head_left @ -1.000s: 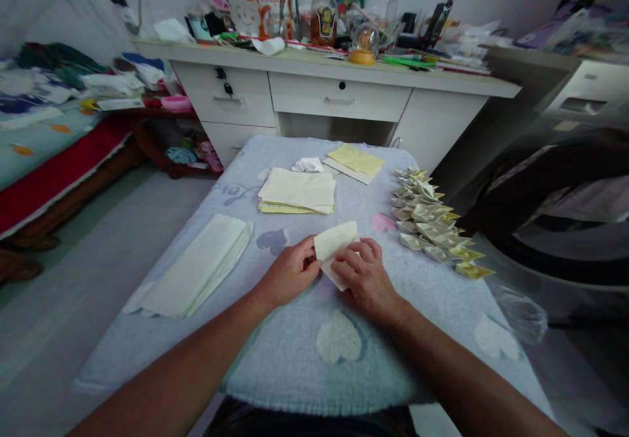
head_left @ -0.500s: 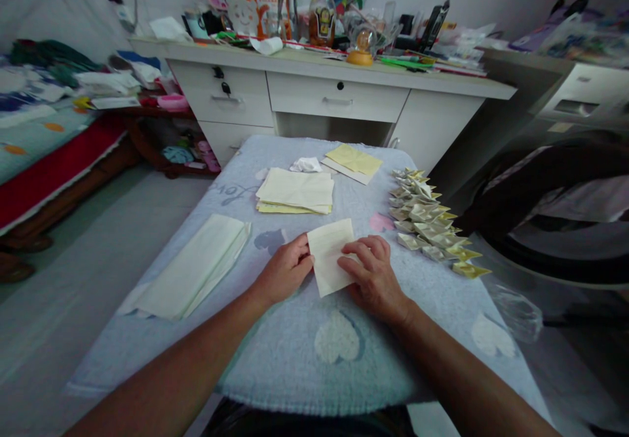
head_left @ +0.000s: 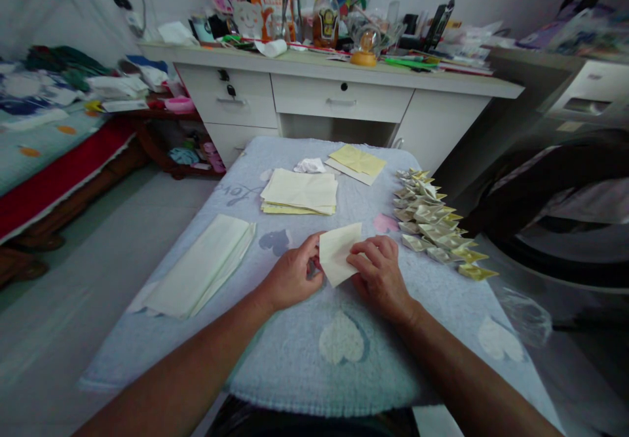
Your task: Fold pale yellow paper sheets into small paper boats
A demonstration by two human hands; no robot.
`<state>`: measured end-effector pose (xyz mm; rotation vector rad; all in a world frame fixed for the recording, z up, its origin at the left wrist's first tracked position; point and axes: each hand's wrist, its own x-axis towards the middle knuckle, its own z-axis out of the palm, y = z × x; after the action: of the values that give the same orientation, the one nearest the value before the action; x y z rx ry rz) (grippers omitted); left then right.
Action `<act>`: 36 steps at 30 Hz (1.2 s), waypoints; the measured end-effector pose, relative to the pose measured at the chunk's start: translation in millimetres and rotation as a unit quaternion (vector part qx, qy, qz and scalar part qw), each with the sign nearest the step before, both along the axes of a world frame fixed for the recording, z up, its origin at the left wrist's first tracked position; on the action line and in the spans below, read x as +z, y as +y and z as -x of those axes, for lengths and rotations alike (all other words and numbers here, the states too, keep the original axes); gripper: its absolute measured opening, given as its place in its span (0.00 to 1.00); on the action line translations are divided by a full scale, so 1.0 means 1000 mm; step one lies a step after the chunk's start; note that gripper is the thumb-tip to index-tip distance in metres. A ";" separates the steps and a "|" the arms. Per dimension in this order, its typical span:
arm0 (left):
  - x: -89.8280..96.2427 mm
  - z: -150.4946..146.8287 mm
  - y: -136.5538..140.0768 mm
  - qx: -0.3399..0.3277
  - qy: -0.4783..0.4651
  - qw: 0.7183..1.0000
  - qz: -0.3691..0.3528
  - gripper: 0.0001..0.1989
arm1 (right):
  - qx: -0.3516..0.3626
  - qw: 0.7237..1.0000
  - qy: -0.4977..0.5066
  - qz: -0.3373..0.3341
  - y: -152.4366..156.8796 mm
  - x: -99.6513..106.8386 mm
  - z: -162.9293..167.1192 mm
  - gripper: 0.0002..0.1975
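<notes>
White drawers point(head_left: 314, 111) stand at the back of the room, behind a cloth-covered tabletop point(head_left: 275, 358), pale blue with hearts. Near its middle, between the left hand point(head_left: 293, 276) and the right hand point(head_left: 381, 273), is a small cream paper point(head_left: 337, 253). At the paper's left edge the left hand curves, thumb and index finger parted with a gap between them; I cannot tell whether they grip the edge. The right hand has its fingers bent close together over the right part, clamped on it, the thumb mostly hidden.

The paper sits aslant: its upper edge climbs toward the right, and its lowest corner points toward the person. What shows is nearly square; with the right side partly covered, its long axis cannot be told. Beyond it lies a paper stack point(head_left: 299, 191). Left of the hands, a long folded bundle point(head_left: 201, 266) runs obliquely away; on the right are rows of pointed paper shapes point(head_left: 427, 217).
</notes>
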<state>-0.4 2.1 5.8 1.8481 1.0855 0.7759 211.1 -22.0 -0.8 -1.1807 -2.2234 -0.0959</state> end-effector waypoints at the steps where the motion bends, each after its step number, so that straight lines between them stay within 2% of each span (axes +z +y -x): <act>1: 0.000 0.000 0.000 0.004 0.002 1.000 -0.001 0.32 | 0.001 1.000 0.000 -0.001 0.000 0.000 0.000 0.10; 6: -0.002 0.000 0.001 0.013 0.038 0.999 -0.027 0.29 | 0.013 1.000 -0.002 0.002 -0.001 0.004 0.003 0.09; 12: -0.005 0.002 0.002 0.047 0.063 0.996 -0.044 0.33 | 0.014 1.000 -0.002 0.008 -0.005 0.007 0.005 0.13; 16: -0.005 0.002 0.002 0.058 0.055 0.996 -0.048 0.33 | 0.007 1.000 -0.018 -0.018 -0.007 0.007 0.007 0.13; 22: -0.002 0.000 0.002 0.021 0.022 0.999 -0.027 0.29 | 0.003 0.998 -0.015 -0.067 -0.005 0.003 0.008 0.07; 25: 0.000 0.001 0.001 0.006 -0.030 0.999 -0.008 0.32 | -0.008 0.998 -0.018 -0.066 -0.004 0.001 0.006 0.07; 28: -0.004 0.002 0.001 0.009 -0.099 0.995 0.022 0.37 | -0.016 0.998 -0.025 -0.050 -0.003 0.001 0.004 0.07; 31: -0.010 0.002 0.004 0.045 -0.133 0.989 0.042 0.37 | -0.011 0.999 -0.040 -0.020 -0.003 0.000 0.004 0.09; 33: -0.014 0.002 0.007 0.069 -0.083 0.994 0.031 0.36 | 0.000 0.998 -0.060 0.015 -0.003 -0.001 0.004 0.10; 36: -0.017 0.002 0.010 0.069 -0.005 0.998 0.004 0.31 | 0.022 0.993 -0.087 0.073 -0.003 -0.001 0.005 0.13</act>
<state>-2.2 12.5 -11.4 1.7743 1.2174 0.8592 205.9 -25.1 -1.5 -1.2404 -2.4429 -0.0195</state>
